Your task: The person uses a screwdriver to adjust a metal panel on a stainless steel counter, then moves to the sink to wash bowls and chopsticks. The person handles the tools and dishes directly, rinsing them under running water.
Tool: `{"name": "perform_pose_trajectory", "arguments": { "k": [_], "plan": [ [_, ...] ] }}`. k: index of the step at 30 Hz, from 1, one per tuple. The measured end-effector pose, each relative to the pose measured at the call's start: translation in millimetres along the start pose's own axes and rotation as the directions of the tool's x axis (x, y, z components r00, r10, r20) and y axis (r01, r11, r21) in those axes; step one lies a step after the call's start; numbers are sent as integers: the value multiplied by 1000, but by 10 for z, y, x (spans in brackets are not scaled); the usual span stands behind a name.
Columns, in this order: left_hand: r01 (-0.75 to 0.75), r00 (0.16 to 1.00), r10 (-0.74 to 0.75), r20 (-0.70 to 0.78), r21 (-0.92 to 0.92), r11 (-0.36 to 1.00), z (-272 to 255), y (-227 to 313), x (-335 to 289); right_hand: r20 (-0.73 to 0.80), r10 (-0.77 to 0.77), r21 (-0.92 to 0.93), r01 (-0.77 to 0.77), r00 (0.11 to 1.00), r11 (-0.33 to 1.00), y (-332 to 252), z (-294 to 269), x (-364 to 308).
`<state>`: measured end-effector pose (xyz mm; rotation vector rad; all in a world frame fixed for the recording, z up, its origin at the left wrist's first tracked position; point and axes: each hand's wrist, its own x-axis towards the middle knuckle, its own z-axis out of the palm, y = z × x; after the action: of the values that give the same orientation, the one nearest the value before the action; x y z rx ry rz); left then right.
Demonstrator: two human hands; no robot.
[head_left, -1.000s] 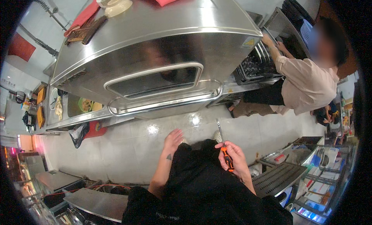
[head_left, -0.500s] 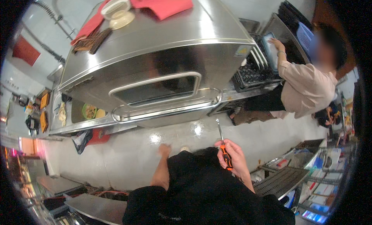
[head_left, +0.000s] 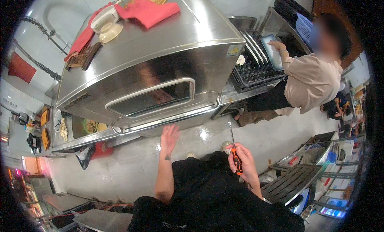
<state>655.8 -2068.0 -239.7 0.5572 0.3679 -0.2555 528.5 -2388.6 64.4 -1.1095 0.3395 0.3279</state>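
Observation:
In my right hand is a screwdriver with an orange and black handle; its metal shaft points up and away from me. My left hand is raised with the fingers spread and nothing in it. It is close to the long bar handle along the front of a big stainless steel hood-type machine, but I cannot tell whether it touches. A white-framed window is set in the machine's front face.
On the machine lie red cloths, stacked pale bowls and a dark wooden piece. At right a person holds a blue-white tray at a black dish rack. A sink is left; a perforated shelf is lower right.
My left hand has risen from low beside my body toward the machine, its fingers now spread. The screwdriver stays in my right hand. The view has shifted slightly to the right.

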Motion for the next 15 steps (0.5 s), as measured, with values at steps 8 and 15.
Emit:
{"name": "perform_pose_trajectory", "arguments": {
  "k": [8,15],
  "plan": [
    [-115,990,107,-94,-84,990,709,124,64,-64,-28,35,30,998,999,1,-58,-106],
    [-104,986,95,-135,-64,992,662,70,59,-61,-34,29,36,998,999,13,-125,-204]
  ]
}}
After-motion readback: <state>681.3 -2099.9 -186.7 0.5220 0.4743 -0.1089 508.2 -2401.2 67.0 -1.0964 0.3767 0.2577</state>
